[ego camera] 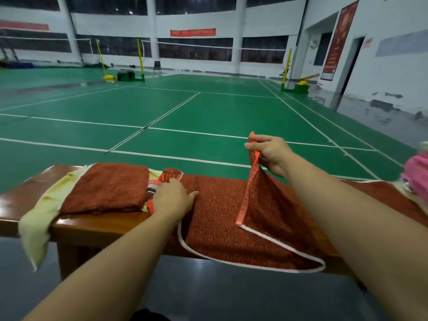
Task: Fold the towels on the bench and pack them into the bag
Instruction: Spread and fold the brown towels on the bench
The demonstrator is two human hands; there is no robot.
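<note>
A red towel (222, 205) lies spread on the wood bench (97, 228), w/ its white-edged corner hanging over the near side. The R hand (271, 154) is up above the bench, fingers (254, 137) and thumb pinched on the towel's orange edge strip (249, 181), so that corner is lifted & the cloth hangs down from it like a tent. The L hand (172, 198) lies flat on the towel's left end, fingers out straight, pressing it down, holding nothing. Just under & beside that hand is a bit of cloth w/ a red & white picture (168, 176); can't tell if it's part of the same towel. To the left sits a folded red towel (106, 187), on top of a pale yellow towel (37, 225) that droops off the bench's near edge. At the far right edge is a pink cloth pile (416, 170), only partly seen. Past the bench is a green court floor (208, 107) w/ white lines.
</note>
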